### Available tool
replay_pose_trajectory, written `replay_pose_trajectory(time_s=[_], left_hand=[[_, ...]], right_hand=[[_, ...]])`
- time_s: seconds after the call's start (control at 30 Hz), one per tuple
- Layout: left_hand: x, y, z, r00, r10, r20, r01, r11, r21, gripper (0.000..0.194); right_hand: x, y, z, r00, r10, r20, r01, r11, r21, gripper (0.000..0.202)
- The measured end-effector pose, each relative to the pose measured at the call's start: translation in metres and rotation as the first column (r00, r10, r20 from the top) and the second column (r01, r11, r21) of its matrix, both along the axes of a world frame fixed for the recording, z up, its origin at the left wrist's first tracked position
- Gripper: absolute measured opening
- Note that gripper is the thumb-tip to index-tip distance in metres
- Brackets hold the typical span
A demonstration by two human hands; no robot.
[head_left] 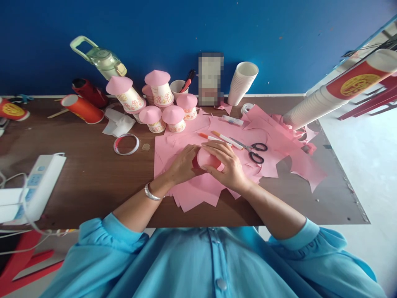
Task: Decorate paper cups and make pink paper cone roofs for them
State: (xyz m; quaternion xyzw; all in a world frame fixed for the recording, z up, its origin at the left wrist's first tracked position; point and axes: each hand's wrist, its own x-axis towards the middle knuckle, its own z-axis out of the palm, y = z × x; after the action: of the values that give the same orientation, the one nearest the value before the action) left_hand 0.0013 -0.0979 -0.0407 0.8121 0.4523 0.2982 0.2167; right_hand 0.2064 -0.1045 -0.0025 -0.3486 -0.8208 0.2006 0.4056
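Between my two hands is a curved piece of pink paper [204, 159], its lower part shaded. My left hand [185, 164], with a silver bangle at the wrist, closes on its left side. From the right, my right hand [228, 164] curls its fingers over the top and keeps the thumb in front. Loose pink sheets [198, 194] lie beneath both hands. Just beyond them rest an orange-capped marker [214, 138], a second marker [228, 140] and black-handled scissors [256, 153]. Several decorated paper cups [161, 96] with pink cone tops stand behind on the left.
A tape roll [126, 144] and tissue [119, 123] lie left of the sheets. At the back are a bottle [104, 62], a phone [211, 78] and stacked white cups [243, 82]. A long cup stack [328, 97] leans right; a power strip [46, 186] sits left.
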Motion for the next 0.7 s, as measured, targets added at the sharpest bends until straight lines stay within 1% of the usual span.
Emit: replay_pose_trajectory(time_s=[0.1, 0.17, 0.23, 0.27, 0.33, 0.37, 0.4, 0.43, 0.47, 0.5, 0.53, 0.6, 0.7], left_hand=[[-0.002, 0.000, 0.004, 0.999, -0.045, -0.005, 0.045, 0.999, -0.022, 0.070], [-0.006, 0.000, 0.012, 0.997, -0.077, -0.006, 0.076, 0.994, -0.073, 0.078], [-0.013, 0.001, 0.023, 0.995, -0.100, 0.011, 0.101, 0.985, -0.141, 0.080], [-0.018, 0.002, 0.029, 0.994, -0.108, 0.034, 0.112, 0.977, -0.181, 0.076], [-0.027, 0.005, 0.040, 0.987, -0.097, 0.130, 0.129, 0.956, -0.263, 0.061], [-0.031, 0.007, 0.045, 0.979, -0.059, 0.197, 0.121, 0.939, -0.320, 0.052], [-0.033, 0.008, 0.049, 0.966, 0.014, 0.260, 0.093, 0.915, -0.393, 0.041], [-0.034, 0.009, 0.052, 0.946, 0.108, 0.304, 0.052, 0.878, -0.476, 0.032], [-0.033, 0.010, 0.054, 0.923, 0.196, 0.330, 0.022, 0.830, -0.557, 0.030], [-0.032, 0.010, 0.055, 0.902, 0.266, 0.339, 0.006, 0.778, -0.628, 0.033], [-0.029, 0.009, 0.055, 0.888, 0.311, 0.339, 0.005, 0.730, -0.684, 0.040], [-0.021, 0.006, 0.055, 0.879, 0.337, 0.339, 0.036, 0.660, -0.751, 0.050], [-0.012, 0.003, 0.052, 0.863, 0.362, 0.353, 0.076, 0.597, -0.799, 0.057]], right_hand=[[0.003, -0.001, 0.001, 1.000, -0.024, -0.020, 0.024, 0.999, 0.023, 0.052], [0.006, -0.001, 0.002, 0.999, -0.046, -0.021, 0.047, 0.999, 0.017, 0.054], [0.008, -0.001, 0.004, 0.998, -0.056, -0.011, 0.056, 0.998, 0.006, 0.055], [0.009, -0.001, 0.004, 0.998, -0.058, -0.005, 0.058, 0.998, 0.004, 0.056], [0.010, -0.002, 0.005, 0.998, -0.062, 0.003, 0.062, 0.998, 0.009, 0.059], [0.010, -0.002, 0.005, 0.998, -0.061, 0.005, 0.061, 0.998, 0.012, 0.060], [0.009, -0.003, 0.005, 0.998, -0.060, 0.006, 0.059, 0.998, 0.014, 0.062], [0.009, -0.003, 0.004, 0.998, -0.056, 0.007, 0.056, 0.998, 0.014, 0.064], [0.008, -0.004, 0.003, 0.999, -0.051, 0.009, 0.051, 0.999, 0.013, 0.066], [0.008, -0.004, 0.002, 0.999, -0.046, 0.011, 0.046, 0.999, 0.014, 0.068], [0.007, -0.004, 0.001, 0.999, -0.042, 0.012, 0.042, 0.999, 0.017, 0.069], [0.007, -0.004, -0.001, 0.999, -0.039, 0.009, 0.039, 0.999, 0.026, 0.070], [0.006, -0.004, -0.002, 0.999, -0.042, -0.007, 0.042, 0.999, 0.021, 0.069]])
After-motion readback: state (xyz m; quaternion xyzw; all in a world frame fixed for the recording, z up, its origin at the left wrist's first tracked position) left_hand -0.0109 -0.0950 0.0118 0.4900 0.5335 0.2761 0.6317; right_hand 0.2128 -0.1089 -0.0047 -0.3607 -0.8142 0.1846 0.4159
